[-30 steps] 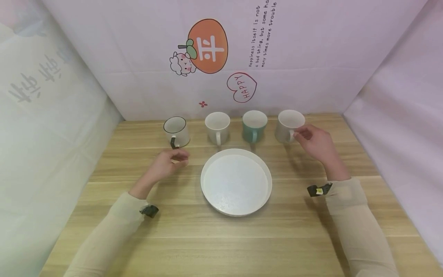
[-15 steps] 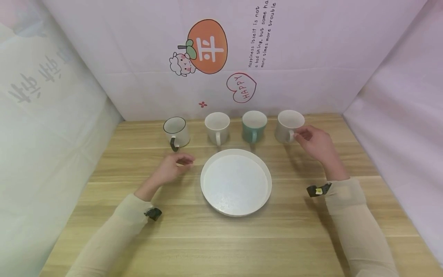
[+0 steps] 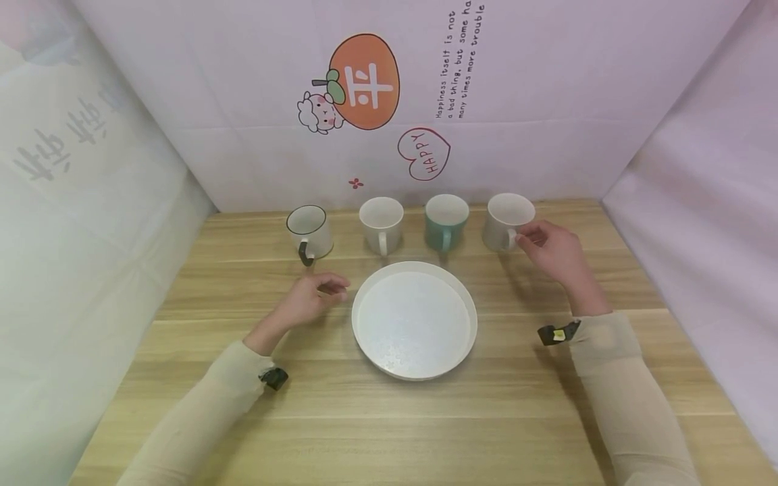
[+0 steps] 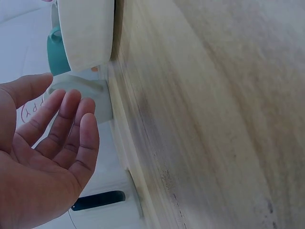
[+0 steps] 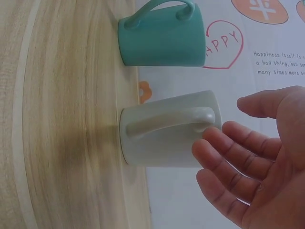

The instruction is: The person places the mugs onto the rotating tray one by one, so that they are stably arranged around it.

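My left hand (image 3: 308, 301) hovers over the table just left of a round white tray (image 3: 365, 351), fingers relaxed and holding nothing. In the left wrist view its loosely bent fingers (image 4: 66, 129) show the palm side. My right hand (image 3: 554, 251) is beside the handle of the rightmost white mug (image 3: 500, 233). The right wrist view shows its fingertips (image 5: 202, 148) overlapping that mug near the handle (image 5: 167, 121), thumb apart and nothing gripped. To that mug's left stand a teal mug (image 3: 436, 231), another white mug (image 3: 373, 233) and a black-rimmed white mug (image 3: 319, 237) with a black handle.
The mugs stand upright in a row along the back of the wooden table (image 3: 389, 439), handles toward the person. Behind them rises a white printed cloth (image 3: 243, 81). More white cloth hangs at the left (image 3: 91, 236) and right sides.
My left hand has moved right and slightly toward the person, from below the black-handled mug to near the tray's left rim. My right hand and the mugs have stayed nearly still.
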Available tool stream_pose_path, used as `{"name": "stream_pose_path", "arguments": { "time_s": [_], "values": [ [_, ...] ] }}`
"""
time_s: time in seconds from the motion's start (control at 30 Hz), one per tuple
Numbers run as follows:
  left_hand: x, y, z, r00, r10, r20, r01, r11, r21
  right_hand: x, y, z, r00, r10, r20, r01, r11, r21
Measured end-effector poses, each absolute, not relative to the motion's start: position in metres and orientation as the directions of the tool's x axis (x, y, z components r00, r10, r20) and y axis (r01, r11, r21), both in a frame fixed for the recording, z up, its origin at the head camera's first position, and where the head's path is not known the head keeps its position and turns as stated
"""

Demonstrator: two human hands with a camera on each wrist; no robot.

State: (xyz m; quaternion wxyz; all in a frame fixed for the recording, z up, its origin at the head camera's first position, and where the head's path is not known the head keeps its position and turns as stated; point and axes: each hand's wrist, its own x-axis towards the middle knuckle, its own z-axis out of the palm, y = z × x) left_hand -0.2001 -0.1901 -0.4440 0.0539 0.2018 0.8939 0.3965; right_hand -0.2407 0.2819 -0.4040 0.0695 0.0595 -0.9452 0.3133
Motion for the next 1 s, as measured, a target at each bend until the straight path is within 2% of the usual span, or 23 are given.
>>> {"name": "stream_pose_path", "arguments": {
  "time_s": [1.0],
  "values": [
    [-0.195, -0.178, -0.456, -0.917, 0.398, -0.005, 0.260, 0.610, 0.749, -0.250, 0.281, -0.413, -0.992, -0.022, 0.122, -0.089, 0.812, -0.577]
  ]
}}
